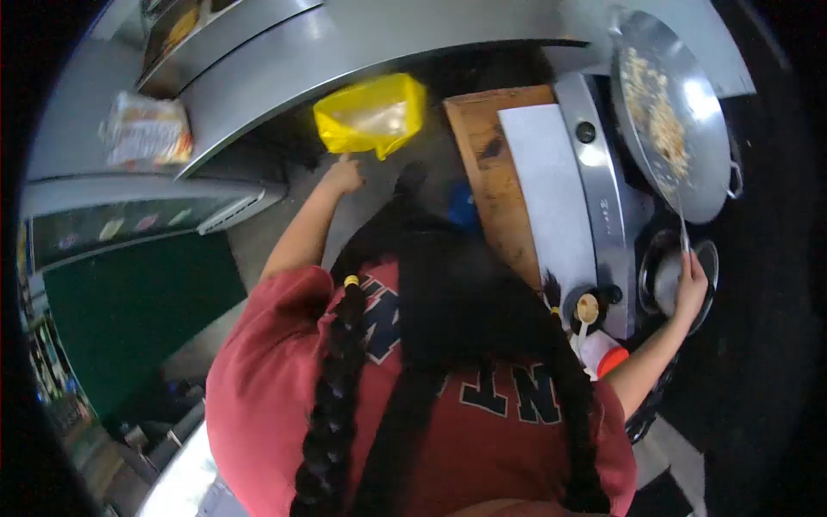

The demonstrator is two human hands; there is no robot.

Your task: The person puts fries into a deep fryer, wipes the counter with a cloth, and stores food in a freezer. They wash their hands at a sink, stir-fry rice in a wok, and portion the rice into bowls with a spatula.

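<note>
My right hand [691, 286] grips the handle of a metal spatula [682, 226]; its far end goes into the wok and is hard to make out. Inside the large steel wok [698, 90] lies pale, browned chopped food [659, 116], spread along the left side. On the other side, my left hand [346, 175] hangs just below a yellow plastic bag [329, 129], with a finger and the thumb apart. Whether that finger touches the bag cannot be told. Something pale and shiny shows inside the bag's open mouth, blurred.
The gas stove [594, 164] stands at right, beside a white board [544, 172] and a wooden surface [487, 164]. A small pan [706, 258] sits near my right hand. A spoon [587, 310] and a red-lidded jar [612, 360] are nearby. A steel counter [379, 39] runs across the top, with a plastic-wrapped package [148, 129] at left.
</note>
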